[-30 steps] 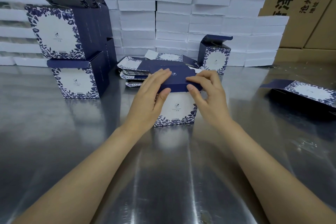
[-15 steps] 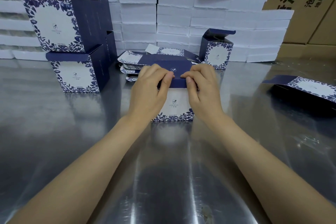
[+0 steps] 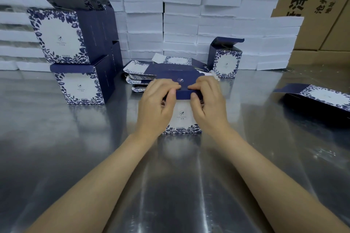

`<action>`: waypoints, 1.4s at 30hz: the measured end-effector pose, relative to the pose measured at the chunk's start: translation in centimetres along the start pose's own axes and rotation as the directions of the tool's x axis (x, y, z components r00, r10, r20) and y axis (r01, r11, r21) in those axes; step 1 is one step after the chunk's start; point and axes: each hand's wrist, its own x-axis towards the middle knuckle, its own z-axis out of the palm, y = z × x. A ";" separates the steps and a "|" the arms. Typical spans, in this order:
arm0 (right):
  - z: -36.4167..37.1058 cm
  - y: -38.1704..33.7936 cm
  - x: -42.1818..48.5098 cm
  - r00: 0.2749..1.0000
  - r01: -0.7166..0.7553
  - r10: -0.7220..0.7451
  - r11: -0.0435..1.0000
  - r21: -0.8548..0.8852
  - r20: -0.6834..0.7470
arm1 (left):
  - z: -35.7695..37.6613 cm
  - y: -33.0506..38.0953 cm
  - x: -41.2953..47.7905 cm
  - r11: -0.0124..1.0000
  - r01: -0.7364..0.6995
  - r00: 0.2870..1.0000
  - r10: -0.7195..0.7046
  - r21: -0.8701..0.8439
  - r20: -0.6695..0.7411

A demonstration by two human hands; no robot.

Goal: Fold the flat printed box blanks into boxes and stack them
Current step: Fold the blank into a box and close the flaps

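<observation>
A navy and white floral box [image 3: 182, 118] stands upright on the steel table [image 3: 56, 157] in the middle. My left hand [image 3: 157, 108] and my right hand [image 3: 207, 108] pinch its navy lid flap at the front top edge, fingers on top and thumbs on the front. Behind it lies a pile of flat printed blanks [image 3: 144, 73]. Folded boxes stand stacked at the left: a lower box [image 3: 83, 85] and an upper row [image 3: 62, 34] with raised lids.
Another folded box [image 3: 225, 60] with an open lid stands at the back right. A flattened box [image 3: 322, 98] lies at the right edge. White cartons [image 3: 181, 15] are walled up along the back, brown cardboard cartons [image 3: 322, 5] at the far right.
Both hands have moved closer together on the lid flap and bent it down over the front of the box. The box stays in place.
</observation>
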 end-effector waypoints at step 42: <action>-4.1 9.2 -0.5 0.854 -0.145 0.096 0.988 -0.057 -0.512 | 3.6 -1.7 -4.3 0.984 0.068 0.716 -0.164 0.165 0.679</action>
